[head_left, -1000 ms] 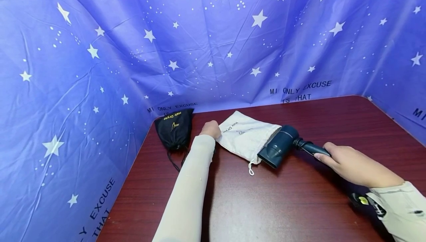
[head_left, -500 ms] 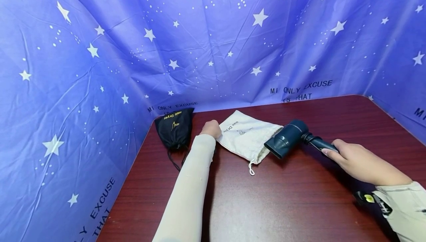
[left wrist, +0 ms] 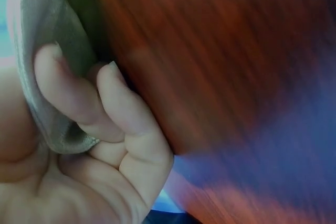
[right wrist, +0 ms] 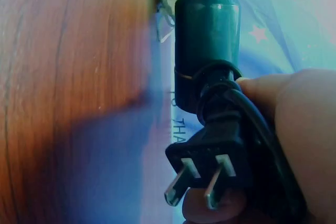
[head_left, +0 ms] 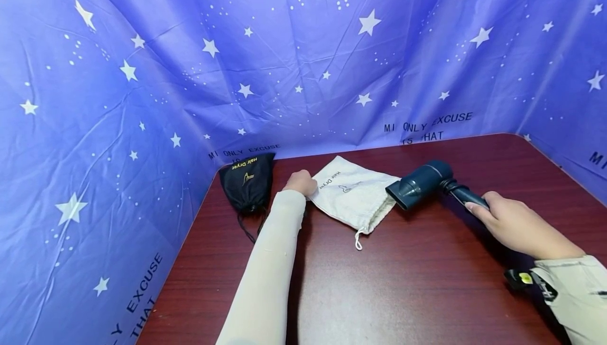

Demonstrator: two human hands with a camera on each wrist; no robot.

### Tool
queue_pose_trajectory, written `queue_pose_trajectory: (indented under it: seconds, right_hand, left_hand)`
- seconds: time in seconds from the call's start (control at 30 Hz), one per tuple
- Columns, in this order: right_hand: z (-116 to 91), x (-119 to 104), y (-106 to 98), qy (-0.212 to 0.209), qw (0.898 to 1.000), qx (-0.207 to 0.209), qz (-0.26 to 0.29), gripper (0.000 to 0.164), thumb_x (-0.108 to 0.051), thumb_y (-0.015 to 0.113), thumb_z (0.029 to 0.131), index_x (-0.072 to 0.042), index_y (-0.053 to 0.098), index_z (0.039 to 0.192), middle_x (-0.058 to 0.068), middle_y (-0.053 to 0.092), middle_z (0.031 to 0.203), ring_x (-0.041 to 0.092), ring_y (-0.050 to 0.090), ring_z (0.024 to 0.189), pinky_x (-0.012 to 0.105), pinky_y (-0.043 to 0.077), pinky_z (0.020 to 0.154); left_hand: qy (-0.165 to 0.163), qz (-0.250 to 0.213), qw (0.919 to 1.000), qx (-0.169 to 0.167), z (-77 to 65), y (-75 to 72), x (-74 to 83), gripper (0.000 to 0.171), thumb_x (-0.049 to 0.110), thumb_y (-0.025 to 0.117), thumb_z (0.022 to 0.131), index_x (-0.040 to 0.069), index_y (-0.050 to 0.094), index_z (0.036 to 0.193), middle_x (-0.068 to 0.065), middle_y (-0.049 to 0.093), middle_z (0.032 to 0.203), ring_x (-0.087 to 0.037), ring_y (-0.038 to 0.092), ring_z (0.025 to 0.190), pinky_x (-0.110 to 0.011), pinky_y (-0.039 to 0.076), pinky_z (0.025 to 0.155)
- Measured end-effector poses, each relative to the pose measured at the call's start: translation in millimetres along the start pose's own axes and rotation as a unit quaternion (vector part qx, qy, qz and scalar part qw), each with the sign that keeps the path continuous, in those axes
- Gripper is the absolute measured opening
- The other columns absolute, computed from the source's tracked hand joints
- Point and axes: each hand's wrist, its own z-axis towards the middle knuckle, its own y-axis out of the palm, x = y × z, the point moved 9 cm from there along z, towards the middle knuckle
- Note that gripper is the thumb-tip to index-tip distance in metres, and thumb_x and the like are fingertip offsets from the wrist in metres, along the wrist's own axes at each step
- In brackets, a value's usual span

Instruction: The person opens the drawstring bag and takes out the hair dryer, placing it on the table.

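A dark teal hair dryer is held by its handle in my right hand, its nozzle end beside the mouth of a white drawstring bag. The right wrist view shows the dryer's two-pin plug and cord against the handle. My left hand grips the far left corner of the white bag, which lies flat on the table. In the left wrist view the curled fingers pinch the bag's cloth. Whether the nozzle touches the bag's rim I cannot tell.
A black drawstring bag printed "Hair Dryer" lies left of my left hand, its cord trailing toward me. The dark red wooden table is enclosed at the back and sides by a blue star-print cloth.
My right hand has drawn the hair dryer up and to the right, out of the white bag's mouth. The left hand stays on the bag's corner.
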Motion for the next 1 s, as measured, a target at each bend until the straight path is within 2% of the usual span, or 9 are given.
queue_pose_trajectory:
  seconds: [0.1, 0.2, 0.37, 0.67, 0.87, 1.0]
  right_hand:
    - [1.5, 4.0, -1.2, 0.007, 1.000, 0.003, -0.001, 0.049, -0.044, 0.041, 0.111, 0.001, 0.052, 0.098, 0.003, 0.044, 0.070, 0.020, 0.046, 0.062, 0.034, 0.036, 0.056]
    - [3.0, 8.7, -1.5, 0.013, 1.000, 0.004, 0.000, 0.050, -0.045, 0.040, 0.111, 0.002, 0.052, 0.099, 0.004, 0.045, 0.070, 0.020, 0.047, 0.063, 0.034, 0.036, 0.056]
    - [4.4, 17.2, -1.7, 0.025, 1.000, 0.001, 0.004, 0.054, -0.047, 0.038, 0.111, 0.005, 0.051, 0.101, 0.006, 0.046, 0.072, 0.021, 0.047, 0.064, 0.034, 0.036, 0.056]
    - [5.4, 32.2, -4.2, 0.048, 0.999, 0.000, 0.001, 0.058, -0.049, 0.036, 0.110, 0.007, 0.049, 0.098, 0.008, 0.046, 0.073, 0.024, 0.047, 0.064, 0.034, 0.036, 0.056]
    - [8.6, 41.8, -4.7, 0.057, 0.998, -0.004, 0.005, 0.062, -0.050, 0.034, 0.110, 0.009, 0.048, 0.101, 0.011, 0.047, 0.074, 0.025, 0.048, 0.064, 0.035, 0.037, 0.055]
    - [11.0, 52.8, -8.8, 0.063, 0.998, 0.008, 0.002, 0.062, -0.050, 0.035, 0.110, 0.009, 0.047, 0.099, 0.013, 0.048, 0.075, 0.027, 0.049, 0.065, 0.035, 0.037, 0.056]
  left_hand:
    - [0.004, -0.004, 1.0000, -0.005, -0.6, -0.4, -0.4, 0.031, 0.035, 0.060, 0.099, 0.005, 0.067, 0.103, -0.009, 0.067, 0.088, -0.014, 0.060, 0.055, -0.026, 0.050, 0.055]
    - [0.016, -0.001, 0.9999, 0.000, -2.7, -1.5, 1.2, 0.036, 0.044, 0.068, 0.095, 0.007, 0.067, 0.094, -0.005, 0.065, 0.077, -0.013, 0.059, 0.053, -0.025, 0.049, 0.055]
    - [0.020, 0.000, 0.9998, 0.005, -2.4, -0.9, 1.3, 0.040, 0.048, 0.071, 0.093, 0.008, 0.066, 0.088, -0.002, 0.061, 0.065, -0.013, 0.058, 0.052, -0.027, 0.047, 0.056]
    - [0.014, 0.016, 0.9998, 0.003, 12.2, 5.2, -3.6, 0.046, 0.054, 0.074, 0.091, 0.009, 0.067, 0.087, -0.003, 0.063, 0.068, -0.017, 0.059, 0.061, -0.029, 0.048, 0.059]
    - [0.010, 0.025, 0.9996, 0.009, 7.2, 3.6, -3.3, 0.046, 0.054, 0.074, 0.091, 0.009, 0.068, 0.088, -0.004, 0.063, 0.072, -0.019, 0.060, 0.068, -0.031, 0.049, 0.063]
    - [0.020, 0.027, 0.9993, 0.018, 2.5, 0.2, 1.0, 0.045, 0.053, 0.074, 0.092, 0.008, 0.068, 0.088, -0.005, 0.062, 0.076, -0.020, 0.059, 0.073, -0.031, 0.049, 0.068]
